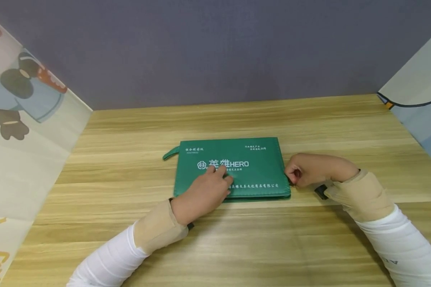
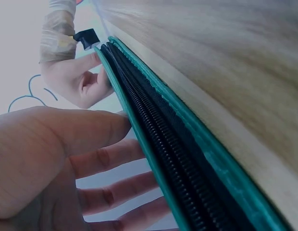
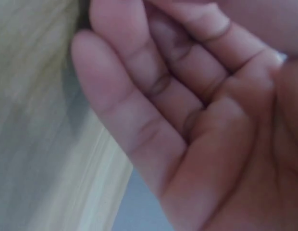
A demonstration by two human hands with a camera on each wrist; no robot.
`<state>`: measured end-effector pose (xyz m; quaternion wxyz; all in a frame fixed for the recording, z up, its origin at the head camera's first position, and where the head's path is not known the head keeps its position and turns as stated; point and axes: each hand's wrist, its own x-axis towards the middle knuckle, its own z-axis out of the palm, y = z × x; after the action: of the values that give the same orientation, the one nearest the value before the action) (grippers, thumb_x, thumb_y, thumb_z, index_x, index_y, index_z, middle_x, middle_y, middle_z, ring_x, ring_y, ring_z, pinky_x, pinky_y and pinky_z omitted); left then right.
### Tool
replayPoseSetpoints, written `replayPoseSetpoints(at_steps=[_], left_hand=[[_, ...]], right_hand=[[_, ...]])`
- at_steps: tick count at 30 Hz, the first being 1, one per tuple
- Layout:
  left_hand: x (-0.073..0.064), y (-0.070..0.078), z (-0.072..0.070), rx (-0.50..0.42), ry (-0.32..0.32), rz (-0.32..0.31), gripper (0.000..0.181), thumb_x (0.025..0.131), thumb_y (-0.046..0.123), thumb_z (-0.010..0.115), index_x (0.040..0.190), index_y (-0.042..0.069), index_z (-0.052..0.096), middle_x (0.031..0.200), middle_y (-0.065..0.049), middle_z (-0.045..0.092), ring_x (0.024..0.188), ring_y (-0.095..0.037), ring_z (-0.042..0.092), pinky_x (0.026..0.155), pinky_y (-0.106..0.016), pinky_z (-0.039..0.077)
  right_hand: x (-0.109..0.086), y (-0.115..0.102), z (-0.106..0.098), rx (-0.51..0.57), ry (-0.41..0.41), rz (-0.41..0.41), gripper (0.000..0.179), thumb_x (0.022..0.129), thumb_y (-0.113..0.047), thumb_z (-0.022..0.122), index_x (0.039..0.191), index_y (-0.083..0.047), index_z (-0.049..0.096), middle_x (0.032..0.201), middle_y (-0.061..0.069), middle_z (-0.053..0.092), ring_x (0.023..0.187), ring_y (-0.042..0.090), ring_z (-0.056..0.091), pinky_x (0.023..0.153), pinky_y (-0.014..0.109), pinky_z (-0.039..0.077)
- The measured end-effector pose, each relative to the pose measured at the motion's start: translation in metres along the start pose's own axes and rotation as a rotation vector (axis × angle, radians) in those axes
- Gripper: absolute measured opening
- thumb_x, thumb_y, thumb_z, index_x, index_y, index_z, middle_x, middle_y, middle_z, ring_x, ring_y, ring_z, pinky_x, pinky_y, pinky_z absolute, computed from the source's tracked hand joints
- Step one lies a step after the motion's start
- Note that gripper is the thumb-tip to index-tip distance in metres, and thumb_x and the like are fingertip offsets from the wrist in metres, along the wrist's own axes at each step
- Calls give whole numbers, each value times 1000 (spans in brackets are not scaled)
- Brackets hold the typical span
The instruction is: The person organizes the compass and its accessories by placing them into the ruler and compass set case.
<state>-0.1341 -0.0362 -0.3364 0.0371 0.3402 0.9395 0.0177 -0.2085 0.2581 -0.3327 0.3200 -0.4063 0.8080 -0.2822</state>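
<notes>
A flat green zip pouch with white "HERO" lettering lies on the table, its short wrist strap sticking out at the left. My left hand rests on the lower left of its cover, fingers spread and relaxed. Along the pouch's near side runs a black zipper, seen close up in the left wrist view. At the right edge, my right hand has curled fingers that pinch the small dark zipper pull, mostly hidden by the fingertips. The right wrist view shows mainly the palm and curled fingers.
The wood-grain table extends around the pouch. A grey panel stands along its back edge. Printed cartoon walls flank it on the left and right.
</notes>
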Motion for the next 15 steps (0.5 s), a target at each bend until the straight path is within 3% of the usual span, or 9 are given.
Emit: replayPoseSetpoints(at_steps=[7,15], left_hand=[[0,0,1,4,6,9,33,89,26,65,116,8,66,108,-10,57,86,-23,49,68,-30,50],[2,0,-2,-13,-23,-15,33,89,26,65,117,9,66,108,-9,56,86,-23,49,69,-31,50]], right_hand=[[-3,1,5,4,23,7,26,64,15,55,64,-10,49,62,-12,39,57,2,37,52,19,32],[-6,6,11,-50,128,-59,25,76,8,62,66,-12,49,63,-13,38,55,-1,38,50,19,35]])
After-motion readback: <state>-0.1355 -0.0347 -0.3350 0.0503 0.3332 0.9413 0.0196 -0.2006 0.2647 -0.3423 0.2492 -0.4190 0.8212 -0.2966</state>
